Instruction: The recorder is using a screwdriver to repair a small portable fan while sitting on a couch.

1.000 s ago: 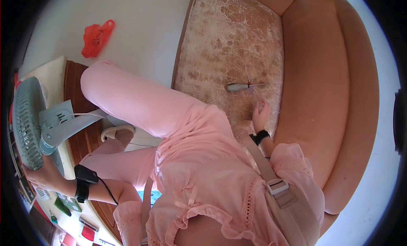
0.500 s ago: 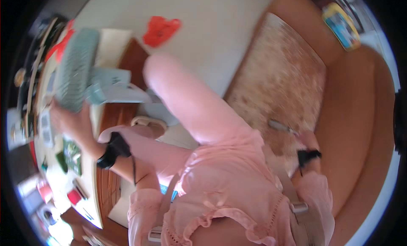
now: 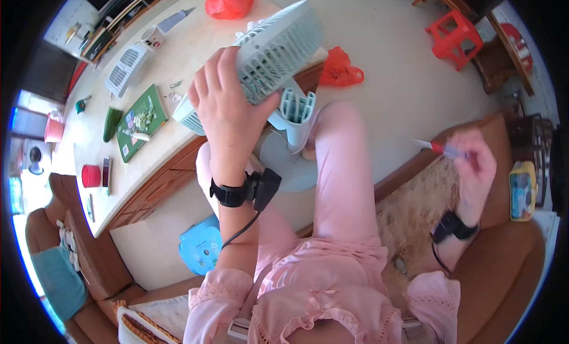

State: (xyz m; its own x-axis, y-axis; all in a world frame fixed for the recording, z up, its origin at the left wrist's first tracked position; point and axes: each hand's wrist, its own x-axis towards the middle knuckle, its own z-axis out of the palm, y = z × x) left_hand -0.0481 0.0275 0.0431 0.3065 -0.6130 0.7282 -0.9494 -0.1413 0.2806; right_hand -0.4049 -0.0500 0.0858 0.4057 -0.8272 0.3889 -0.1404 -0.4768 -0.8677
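1. Gripping pale teal fan in left hand, fingers curled over cage. Held tilted above near edge of table, toward right corner. Gripped a second ago too, but at far left of view; view itself turned since.
2. Pinching small screwdriver in right hand: purplish see-through handle, red collar, shaft pointing left. Raised above front edge of sofa seat; a second ago, down at seat, not holding either tool lying there.
3. Left lying on seat, near the lap: grey tool handle. Seen beside the screwdriver a second ago.
4. Wearing black bands on both wrists, as before.
5. Showing below fan: slotted neck, between table's near edge and knee. Can't tell if joined to fan.
6. Lying on table: red cup by near left corner, green book along near edge, cucumber just beside it, white slatted box and mug toward far edge.
7. Lying on floor: red bag off table's right corner, seen earlier too. Newly in view: red stool, farther out.
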